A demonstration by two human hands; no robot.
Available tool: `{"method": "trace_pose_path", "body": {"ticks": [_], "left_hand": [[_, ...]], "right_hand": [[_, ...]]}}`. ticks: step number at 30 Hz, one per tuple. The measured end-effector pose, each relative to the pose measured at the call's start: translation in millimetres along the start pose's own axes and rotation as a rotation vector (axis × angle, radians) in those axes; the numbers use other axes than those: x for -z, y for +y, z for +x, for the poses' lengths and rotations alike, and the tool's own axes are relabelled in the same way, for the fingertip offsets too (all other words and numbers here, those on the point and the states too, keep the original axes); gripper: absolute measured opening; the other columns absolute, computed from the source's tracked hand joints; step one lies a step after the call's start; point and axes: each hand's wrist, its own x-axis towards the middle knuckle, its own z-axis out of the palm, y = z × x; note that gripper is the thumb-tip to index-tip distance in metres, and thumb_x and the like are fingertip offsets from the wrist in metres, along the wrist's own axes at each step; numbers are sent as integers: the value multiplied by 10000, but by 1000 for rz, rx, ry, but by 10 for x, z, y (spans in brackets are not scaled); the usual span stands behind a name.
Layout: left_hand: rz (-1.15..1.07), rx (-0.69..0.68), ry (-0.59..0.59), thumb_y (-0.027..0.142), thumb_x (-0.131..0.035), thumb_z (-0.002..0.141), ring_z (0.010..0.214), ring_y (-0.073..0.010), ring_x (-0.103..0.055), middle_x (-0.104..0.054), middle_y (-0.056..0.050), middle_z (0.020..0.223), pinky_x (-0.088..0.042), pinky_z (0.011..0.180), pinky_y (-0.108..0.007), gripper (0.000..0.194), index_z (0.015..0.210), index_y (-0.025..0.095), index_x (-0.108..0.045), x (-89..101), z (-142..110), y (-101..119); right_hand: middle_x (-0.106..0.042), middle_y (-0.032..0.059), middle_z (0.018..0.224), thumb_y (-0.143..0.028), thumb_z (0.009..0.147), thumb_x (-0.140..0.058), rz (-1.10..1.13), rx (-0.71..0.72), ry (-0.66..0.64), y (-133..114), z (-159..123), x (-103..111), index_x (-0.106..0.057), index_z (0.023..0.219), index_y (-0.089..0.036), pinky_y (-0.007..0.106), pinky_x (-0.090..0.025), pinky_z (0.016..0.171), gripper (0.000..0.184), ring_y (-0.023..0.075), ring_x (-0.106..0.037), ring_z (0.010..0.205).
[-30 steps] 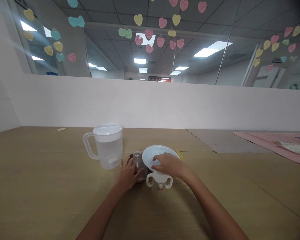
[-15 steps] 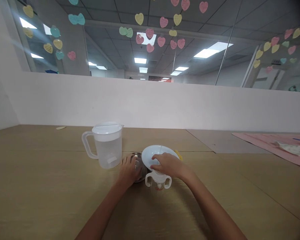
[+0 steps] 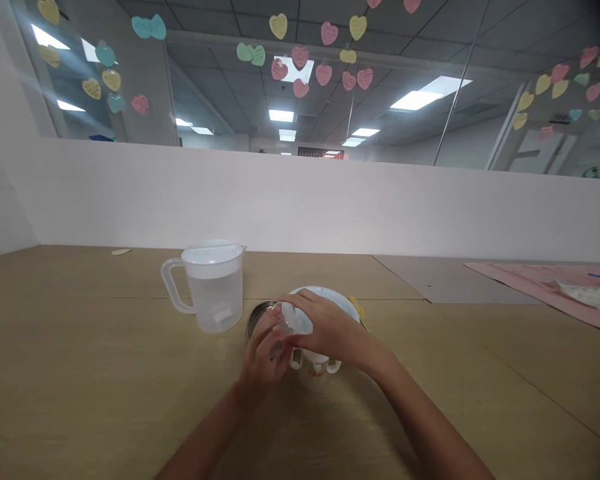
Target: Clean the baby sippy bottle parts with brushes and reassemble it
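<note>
Between both hands is a small see-through container [image 3: 289, 319] with a whitish end, held tilted above the table; its exact kind is hard to make out. My left hand [image 3: 266, 353] wraps round its lower part. My right hand [image 3: 327, 325] closes over its upper end from the right, thumb below and fingers above. Just under the right hand stands a clear two-handled training cup [image 3: 314, 373] with white handles, its top partly hidden. A steel bowl [image 3: 255, 317] sits behind the left hand. Beyond the right hand lies a white bowl [image 3: 337, 293], mostly covered by it.
A lidded clear plastic pitcher [image 3: 216, 293] with liquid in it stands to the left. Something yellow [image 3: 356, 307] shows beside the white bowl. At the far right, a pink mat [image 3: 510, 277] carries a white cloth [image 3: 587, 293]. A white wall [image 3: 300, 203] closes off the table's back.
My left hand has come up from the steel bowl with the see-through container and moved right. My right hand has shifted left from above the training cup to grip the container's upper end.
</note>
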Motion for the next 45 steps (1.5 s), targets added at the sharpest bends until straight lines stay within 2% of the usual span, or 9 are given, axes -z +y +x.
{"method": "trace_pose_path", "body": {"ticks": [5, 9, 12, 15, 18, 20, 34, 41, 45], "left_hand": [[83, 46, 100, 317, -625, 740, 1117, -295, -490, -502, -155, 1176, -398, 946, -473, 519, 1184, 171, -401, 18, 61, 156], [-160, 126, -187, 313, -594, 768, 1186, -294, -428, -409, -165, 1291, -399, 955, -446, 689, 1337, 178, -229, -60, -42, 283], [-301, 296, -444, 344, -600, 776, 1158, -277, -464, -396, -152, 1321, -435, 917, -431, 730, 1363, 226, -182, -115, -150, 341], [-360, 431, -518, 370, -598, 780, 1110, -268, -505, -431, -140, 1306, -439, 897, -442, 716, 1361, 242, -200, -129, -179, 361], [-411, 516, -542, 374, -613, 767, 1099, -262, -510, -498, -122, 1246, -431, 903, -433, 719, 1359, 230, -230, -125, -146, 365], [-440, 534, -549, 362, -621, 761, 1101, -255, -508, -513, -112, 1233, -416, 924, -426, 706, 1351, 228, -256, -123, -115, 371], [-354, 538, -558, 464, -610, 745, 999, -254, -552, -575, -101, 1130, -438, 869, -393, 563, 1214, 189, -465, -102, -68, 425], [-316, 533, -567, 449, -595, 760, 1007, -249, -557, -580, -99, 1124, -443, 878, -388, 512, 1187, 185, -494, -97, -66, 426], [-304, 434, -508, 404, -551, 808, 1181, -251, -450, -468, -107, 1282, -381, 986, -396, 532, 1279, 204, -406, -155, -180, 407]], "right_hand": [[-587, 43, 1043, -172, 721, -554, 122, -83, 191, 27, -36, 132, -523, 1110, -200, 277, -412, 767, 390, 174, -542, 907], [-610, 19, 892, -202, 763, -475, 156, -172, 271, 188, -103, 316, -551, 1051, -197, 251, -400, 649, 298, 146, -543, 747], [-609, 14, 796, -235, 806, -408, 146, -246, 178, 335, -126, 381, -586, 975, -185, 247, -377, 614, 251, 141, -533, 691], [-613, 22, 787, -273, 805, -402, 154, -318, -70, 406, -112, 357, -619, 936, -185, 247, -368, 590, 268, 148, -536, 680], [-623, 21, 883, -287, 757, -470, 173, -309, -307, 374, -88, 291, -625, 1001, -218, 240, -376, 600, 297, 165, -553, 756], [-625, 23, 929, -285, 731, -495, 165, -299, -348, 321, -76, 253, -621, 1017, -222, 237, -380, 607, 318, 173, -554, 795], [-635, 17, 836, -311, 621, -559, 80, -300, -339, 273, -59, 236, -666, 893, -210, 212, -347, 515, 309, 166, -550, 735], [-646, 21, 889, -306, 635, -571, 50, -329, -331, 262, -55, 196, -649, 990, -217, 223, -395, 583, 374, 181, -570, 795], [-634, 48, 996, -287, 700, -542, 73, -347, -314, 245, -105, 235, -587, 1136, -220, 253, -426, 668, 443, 198, -574, 879]]}}
